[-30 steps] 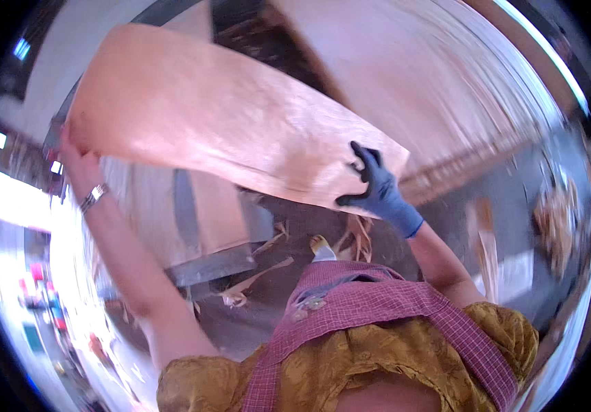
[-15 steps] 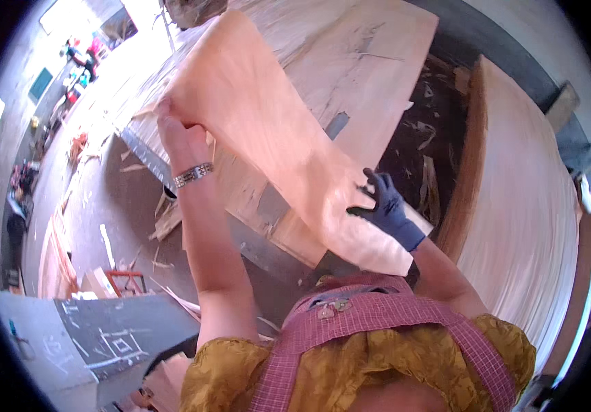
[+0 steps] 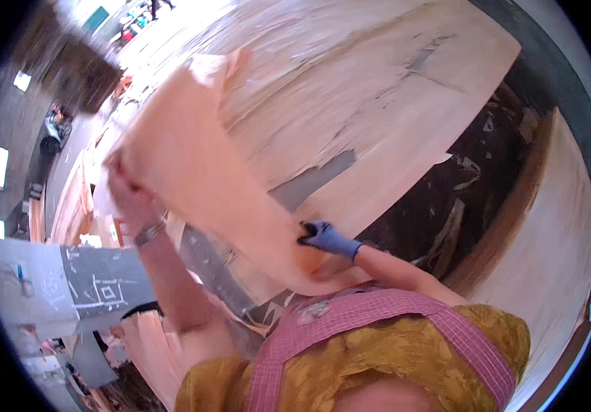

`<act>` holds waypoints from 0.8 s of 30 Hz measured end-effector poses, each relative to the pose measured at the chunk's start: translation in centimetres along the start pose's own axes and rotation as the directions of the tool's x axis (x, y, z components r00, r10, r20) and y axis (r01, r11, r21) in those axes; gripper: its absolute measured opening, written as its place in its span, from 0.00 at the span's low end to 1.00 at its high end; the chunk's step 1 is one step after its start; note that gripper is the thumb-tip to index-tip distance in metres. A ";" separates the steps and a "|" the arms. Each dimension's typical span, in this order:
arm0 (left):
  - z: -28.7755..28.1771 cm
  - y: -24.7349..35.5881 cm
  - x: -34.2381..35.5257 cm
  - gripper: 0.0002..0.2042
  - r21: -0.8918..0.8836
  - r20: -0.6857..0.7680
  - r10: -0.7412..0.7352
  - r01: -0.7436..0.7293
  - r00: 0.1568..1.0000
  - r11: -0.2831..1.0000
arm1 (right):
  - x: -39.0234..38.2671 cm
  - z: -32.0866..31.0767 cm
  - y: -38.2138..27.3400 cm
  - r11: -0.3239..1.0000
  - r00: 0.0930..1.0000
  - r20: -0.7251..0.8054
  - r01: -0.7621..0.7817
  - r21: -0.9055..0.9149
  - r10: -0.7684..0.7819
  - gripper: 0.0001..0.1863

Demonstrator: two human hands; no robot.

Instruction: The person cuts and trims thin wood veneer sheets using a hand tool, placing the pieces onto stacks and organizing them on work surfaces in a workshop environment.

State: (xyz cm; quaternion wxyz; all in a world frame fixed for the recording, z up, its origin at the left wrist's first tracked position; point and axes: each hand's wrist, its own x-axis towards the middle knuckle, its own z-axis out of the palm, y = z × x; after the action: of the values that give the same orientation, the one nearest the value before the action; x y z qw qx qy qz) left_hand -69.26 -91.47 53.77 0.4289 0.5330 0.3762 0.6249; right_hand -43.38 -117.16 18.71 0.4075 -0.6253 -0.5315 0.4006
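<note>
A long, thin peach-coloured veneer sheet (image 3: 196,175) hangs slanted over a pile of broad, pale, cracked veneer sheets (image 3: 378,75), its far corner folded and its near end curving against my pink checked apron (image 3: 350,309). My left hand (image 3: 129,189), bare with a wristwatch, is closed on the left edge of that sheet and slightly blurred. My right hand (image 3: 319,235), in a blue glove with black fingertips, has curled fingers gripping the sheet near its lower right part.
At right stands a thick veneer stack (image 3: 529,247), beside dark floor (image 3: 409,223) with scraps. Lower left are a grey chalk-marked board (image 3: 103,288) and more veneer pieces (image 3: 155,350). A blurred dark block (image 3: 89,79) and a small, distant dark-clothed person (image 3: 155,8) appear at upper left.
The view has turned toward the broad pile. The sheet and my left hand have shifted down and left. My right hand moved left, its spread fingers now more curled on the sheet.
</note>
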 end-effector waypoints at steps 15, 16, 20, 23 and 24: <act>-3.9 -16.6 -4.9 0.15 -0.811 0.313 -0.328 0.431 0.891 0.396 | 8.2 -40.0 -17.6 0.381 0.929 -0.056 0.095 -0.920 -0.367 0.13; -2.3 -18.2 -6.2 0.15 -0.799 0.197 -0.292 0.326 0.936 0.506 | 10.4 -41.1 -19.6 0.342 0.884 -0.048 0.130 -0.931 -0.465 0.12; 2.4 -23.8 -10.0 0.13 -0.745 0.122 -0.372 0.332 0.920 0.578 | 17.5 -43.7 -27.5 0.168 0.796 0.048 0.187 -0.968 -0.604 0.08; 5.2 -26.7 -15.2 0.15 -0.752 0.372 -0.705 0.642 0.603 0.152 | 18.0 -46.8 -30.7 0.026 0.553 0.091 0.199 -0.980 -0.828 0.12; 5.3 -27.0 -16.7 0.19 -0.702 0.266 -0.868 0.702 0.419 0.123 | 17.3 -47.4 -32.4 0.002 0.598 0.091 0.153 -0.988 -0.796 0.16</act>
State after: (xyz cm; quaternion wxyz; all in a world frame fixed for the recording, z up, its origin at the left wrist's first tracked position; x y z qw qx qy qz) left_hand -59.27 -97.58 23.79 0.8218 -0.0396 0.3569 0.4425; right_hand -8.04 -100.67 64.27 0.1737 -0.5716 -0.7101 -0.3727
